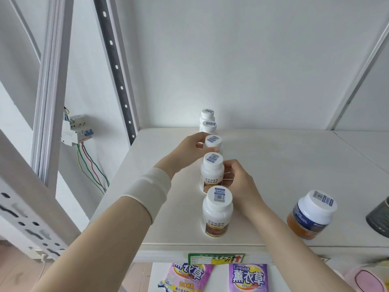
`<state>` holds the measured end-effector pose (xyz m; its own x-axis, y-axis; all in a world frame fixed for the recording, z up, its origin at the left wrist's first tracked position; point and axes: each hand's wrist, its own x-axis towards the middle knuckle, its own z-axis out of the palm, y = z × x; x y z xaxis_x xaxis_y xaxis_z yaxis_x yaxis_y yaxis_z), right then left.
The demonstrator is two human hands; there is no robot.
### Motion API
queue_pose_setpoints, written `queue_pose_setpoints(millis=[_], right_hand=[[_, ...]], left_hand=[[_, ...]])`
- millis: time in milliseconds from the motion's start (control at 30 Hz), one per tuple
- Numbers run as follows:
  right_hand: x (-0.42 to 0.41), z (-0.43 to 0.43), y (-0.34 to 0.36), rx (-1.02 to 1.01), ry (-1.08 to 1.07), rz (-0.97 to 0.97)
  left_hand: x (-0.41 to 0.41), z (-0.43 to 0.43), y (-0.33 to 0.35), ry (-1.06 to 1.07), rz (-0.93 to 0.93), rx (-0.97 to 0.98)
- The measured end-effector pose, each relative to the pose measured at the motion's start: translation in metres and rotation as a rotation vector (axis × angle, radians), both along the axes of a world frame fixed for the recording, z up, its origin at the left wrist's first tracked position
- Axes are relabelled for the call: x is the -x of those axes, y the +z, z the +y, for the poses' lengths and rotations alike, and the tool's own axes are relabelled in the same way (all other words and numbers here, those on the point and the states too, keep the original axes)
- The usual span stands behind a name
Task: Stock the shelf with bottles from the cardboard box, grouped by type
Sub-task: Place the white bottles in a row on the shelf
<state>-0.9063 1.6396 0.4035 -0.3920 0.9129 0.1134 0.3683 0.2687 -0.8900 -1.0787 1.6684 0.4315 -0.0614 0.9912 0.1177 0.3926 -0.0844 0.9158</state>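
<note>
Several white pill bottles with white caps stand in a single row running front to back on the white shelf [273, 165]. The nearest bottle [216, 216] stands close to the front edge. My right hand [237, 184] curls round the right side of the second bottle [211, 173]. My left hand [189, 150], with a white wrist band, holds the third bottle [213, 142] between thumb and fingers. Two more bottles [208, 121] stand behind it near the back wall. The cardboard box is out of view.
A wider white jar with a blue and orange label [311, 213] stands at the right front of the shelf, beside a dark container [379, 218] at the frame edge. Purple lavender bags [248, 277] lie on the shelf below. A perforated upright [117, 70] stands at the left.
</note>
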Motion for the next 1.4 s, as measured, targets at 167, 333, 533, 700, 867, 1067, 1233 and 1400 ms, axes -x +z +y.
queue_pose_setpoints(millis=[167, 333, 533, 700, 867, 1067, 1233, 1400], right_hand=[[-0.002, -0.004, 0.013, 0.034, 0.021, -0.023], [-0.02, -0.018, 0.053, -0.009, -0.008, -0.014], [-0.031, -0.054, 0.117, -0.199, -0.061, -0.03], [-0.024, -0.116, 0.127, -0.479, 0.025, -0.349], [-0.006, -0.19, 0.112, -0.707, 0.144, -0.604], [0.056, -0.267, 0.079, -0.847, 0.35, -0.674], [0.147, -0.33, 0.038, -0.902, 0.559, -0.707], [0.246, -0.39, -0.02, -0.953, 0.752, -0.744]], left_hand=[[-0.004, -0.008, 0.011, 0.019, 0.024, 0.015], [0.002, -0.041, 0.051, 0.094, 0.103, 0.01], [-0.005, -0.124, 0.117, 0.299, 0.573, -0.082], [-0.023, -0.219, 0.131, 0.452, 1.276, 0.015], [-0.026, -0.307, 0.117, 0.511, 1.575, 0.097], [0.021, -0.412, 0.076, 0.599, 1.595, 0.311], [0.088, -0.501, 0.024, 0.679, 1.464, 0.564], [0.163, -0.591, -0.04, 0.751, 1.299, 0.709]])
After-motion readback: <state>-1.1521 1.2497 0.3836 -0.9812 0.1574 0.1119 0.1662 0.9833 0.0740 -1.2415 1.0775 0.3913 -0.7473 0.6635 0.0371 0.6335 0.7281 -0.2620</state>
